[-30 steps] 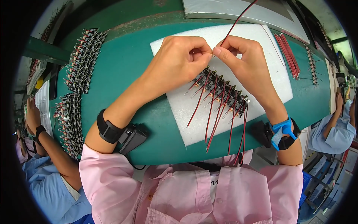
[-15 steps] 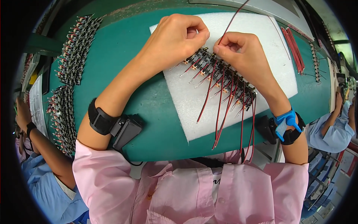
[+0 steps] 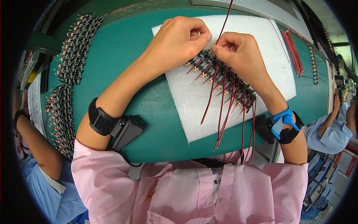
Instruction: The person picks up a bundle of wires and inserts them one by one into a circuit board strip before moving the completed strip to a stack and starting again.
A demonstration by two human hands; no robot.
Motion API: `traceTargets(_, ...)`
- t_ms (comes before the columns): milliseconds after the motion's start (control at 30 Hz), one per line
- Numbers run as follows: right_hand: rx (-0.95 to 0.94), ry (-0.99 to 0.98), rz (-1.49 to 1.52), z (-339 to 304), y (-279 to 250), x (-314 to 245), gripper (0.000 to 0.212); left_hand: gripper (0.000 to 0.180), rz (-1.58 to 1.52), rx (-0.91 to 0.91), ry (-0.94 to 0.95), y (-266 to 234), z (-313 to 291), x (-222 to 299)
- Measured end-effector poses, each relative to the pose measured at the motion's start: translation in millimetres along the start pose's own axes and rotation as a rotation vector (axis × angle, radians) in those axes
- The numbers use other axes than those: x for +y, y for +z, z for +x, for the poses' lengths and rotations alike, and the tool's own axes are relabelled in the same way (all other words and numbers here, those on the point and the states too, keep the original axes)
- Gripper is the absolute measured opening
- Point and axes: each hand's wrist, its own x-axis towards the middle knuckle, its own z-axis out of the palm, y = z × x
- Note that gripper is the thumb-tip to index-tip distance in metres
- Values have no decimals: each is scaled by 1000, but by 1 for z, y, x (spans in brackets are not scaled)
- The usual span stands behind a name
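Note:
A row of small black circuit boards (image 3: 223, 76) lies slantwise on a white foam sheet (image 3: 179, 112). Red-and-black wires (image 3: 221, 123) trail from it toward my body. Over the far end of the row, my right hand (image 3: 238, 50) pinches a thin red-and-black wire (image 3: 225, 21) that rises past the top of the view. Thumb and forefinger of my left hand (image 3: 181, 41) are pressed together just left of the right fingertips. Whatever lies between those left fingers is too small or hidden to make out.
Stacked rows of boards (image 3: 63, 115) stand on the green mat (image 3: 123, 48) at the left. To the right lie a bundle of red wires (image 3: 292, 52) and a strip of small parts (image 3: 315, 65). Co-workers' arms (image 3: 41, 149) show at both sides.
My right hand has shifted slightly left, closer to the left fingertips. The upright wire leans less to the right. At the left edge, the co-worker's arm has moved.

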Motion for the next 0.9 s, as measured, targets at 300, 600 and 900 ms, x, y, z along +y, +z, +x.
traceTargets(300, 18, -40, -25, -1, -4, 7, 14, 19, 19, 6, 21, 5, 3, 3)
traceTargets(600, 39, -74, -54, -1, 2, 0, 14, 18, 22, -4, 1, 0, 0, 2)
traceTargets(900, 29, -99, -77, -1, 0, -1, 15, 17, -3, 7, 11, 3, 1, 3)
